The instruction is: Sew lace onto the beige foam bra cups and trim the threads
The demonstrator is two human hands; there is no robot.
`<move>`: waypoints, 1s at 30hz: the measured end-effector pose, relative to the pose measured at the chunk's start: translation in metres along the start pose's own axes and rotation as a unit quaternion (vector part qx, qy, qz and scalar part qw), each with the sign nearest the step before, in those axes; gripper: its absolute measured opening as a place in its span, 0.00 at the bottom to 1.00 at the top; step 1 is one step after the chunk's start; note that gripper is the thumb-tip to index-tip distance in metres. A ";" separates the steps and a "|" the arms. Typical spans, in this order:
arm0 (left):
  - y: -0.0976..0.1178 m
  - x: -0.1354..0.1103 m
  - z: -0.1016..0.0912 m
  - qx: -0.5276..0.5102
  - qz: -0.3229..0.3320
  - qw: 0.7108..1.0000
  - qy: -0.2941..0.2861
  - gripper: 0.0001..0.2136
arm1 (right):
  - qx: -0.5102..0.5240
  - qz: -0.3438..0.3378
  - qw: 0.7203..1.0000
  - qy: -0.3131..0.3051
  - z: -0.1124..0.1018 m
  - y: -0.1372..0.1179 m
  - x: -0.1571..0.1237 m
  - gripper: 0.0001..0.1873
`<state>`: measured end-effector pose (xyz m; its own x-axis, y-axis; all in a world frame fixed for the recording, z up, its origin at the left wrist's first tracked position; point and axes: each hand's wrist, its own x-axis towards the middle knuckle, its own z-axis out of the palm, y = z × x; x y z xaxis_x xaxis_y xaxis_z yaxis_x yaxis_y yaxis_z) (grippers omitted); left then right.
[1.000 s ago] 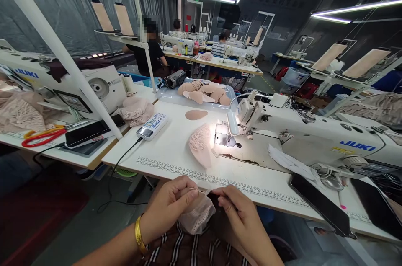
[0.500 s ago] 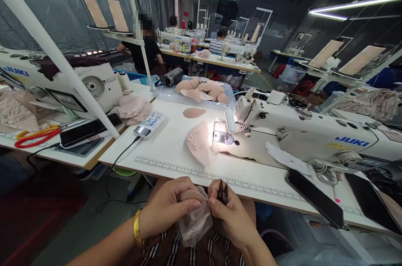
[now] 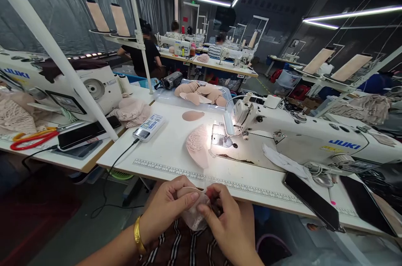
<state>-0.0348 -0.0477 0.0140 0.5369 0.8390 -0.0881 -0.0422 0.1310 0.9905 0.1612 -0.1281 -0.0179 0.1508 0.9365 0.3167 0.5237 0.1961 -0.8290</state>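
At the left, scissors (image 3: 34, 140) with smooth, looped red and orange handles lie near a soft, rumpled heap of lacy beige cloth (image 3: 130, 113). A glossy, rounded white plastic device (image 3: 149, 127) sits beside that. The left hand (image 3: 169, 201) grips a sheer, pale fabric piece (image 3: 193, 218) with a curved edge, thumb pressed on top, over the lap just before the table edge; beyond it lies a ruffled, lace-covered cup (image 3: 197, 146). The right hand (image 3: 224, 215) pinches the piece's right side between thumb and fingers. Farther right stand a hard, enamelled white sewing machine (image 3: 303, 130) and a flat black phone (image 3: 310, 201).
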 end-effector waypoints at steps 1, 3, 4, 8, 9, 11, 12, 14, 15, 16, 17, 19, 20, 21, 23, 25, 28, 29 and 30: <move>0.000 0.001 0.000 -0.006 0.012 1.000 0.014 0.18 | 0.014 0.012 1.000 -0.005 0.002 -0.001 -0.001 0.07; 0.002 0.001 -0.001 -0.015 0.030 0.999 0.042 0.18 | 0.023 0.042 0.998 -0.028 -0.001 0.003 0.000 0.08; 0.003 0.001 -0.001 -0.022 0.031 0.998 0.053 0.18 | 0.022 0.051 0.997 -0.046 -0.005 0.006 0.002 0.07; 0.001 0.000 -0.003 -0.052 -0.022 0.998 0.041 0.17 | 0.014 -0.002 0.999 -0.043 -0.024 0.003 0.010 0.05; 0.000 -0.001 -0.003 -0.055 -0.034 0.997 0.035 0.17 | 0.010 -0.025 0.999 -0.024 -0.025 -0.002 0.011 0.04; -0.003 -0.002 -0.002 -0.043 -0.038 0.998 0.024 0.17 | 0.003 -0.060 0.998 -0.006 -0.024 -0.015 0.013 0.04; -0.005 -0.002 -0.002 -0.035 -0.033 0.999 0.018 0.17 | -0.001 -0.072 0.997 -0.007 -0.022 -0.021 0.014 0.03; -0.006 -0.004 -0.002 -0.020 -0.024 1.000 0.006 0.17 | -0.011 -0.090 0.996 -0.017 -0.015 -0.032 0.016 0.03; -0.007 -0.005 -0.002 -0.014 -0.019 1.000 0.000 0.17 | -0.016 -0.095 0.995 -0.019 -0.012 -0.035 0.017 0.03; -0.007 -0.005 -0.002 -0.011 -0.016 1.000 -0.005 0.17 | -0.019 -0.095 0.995 -0.020 -0.009 -0.037 0.018 0.04; -0.007 -0.006 -0.002 -0.011 -0.017 1.000 -0.006 0.17 | -0.016 -0.088 0.996 -0.018 -0.006 -0.037 0.019 0.05; -0.008 -0.007 -0.002 -0.017 -0.022 1.000 0.001 0.16 | 0.024 -0.042 0.999 -0.015 0.000 -0.032 0.019 0.09; -0.008 -0.008 -0.002 -0.025 -0.026 0.999 0.009 0.16 | 0.062 -0.006 0.998 -0.014 0.003 -0.027 0.018 0.09; -0.008 -0.008 -0.001 -0.033 -0.031 0.999 0.018 0.16 | 0.109 0.034 0.993 -0.014 0.006 -0.021 0.017 0.10; -0.007 -0.008 0.002 -0.049 -0.040 0.998 0.029 0.16 | 0.197 0.103 0.975 -0.018 0.013 -0.009 0.013 0.12; -0.006 -0.008 0.004 -0.058 -0.046 0.997 0.029 0.17 | 0.244 0.136 0.960 -0.019 0.018 0.001 0.008 0.13; -0.004 -0.009 0.004 -0.039 -0.015 0.999 -0.014 0.17 | 0.232 0.131 0.964 -0.007 0.019 0.002 0.004 0.15; -0.004 -0.009 0.002 -0.022 0.013 0.999 -0.045 0.18 | 0.221 0.118 0.968 -0.004 0.018 -0.001 0.004 0.14; -0.004 -0.009 -0.001 -0.003 0.044 0.996 -0.072 0.20 | 0.213 0.101 0.972 -0.005 0.015 -0.005 0.005 0.14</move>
<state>-0.0407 -0.0553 0.0112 0.6465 0.7627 0.0165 -0.0992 0.0626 0.9931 0.1467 -0.1203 -0.0195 0.2052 0.9708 0.1247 0.0891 0.1084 -0.9901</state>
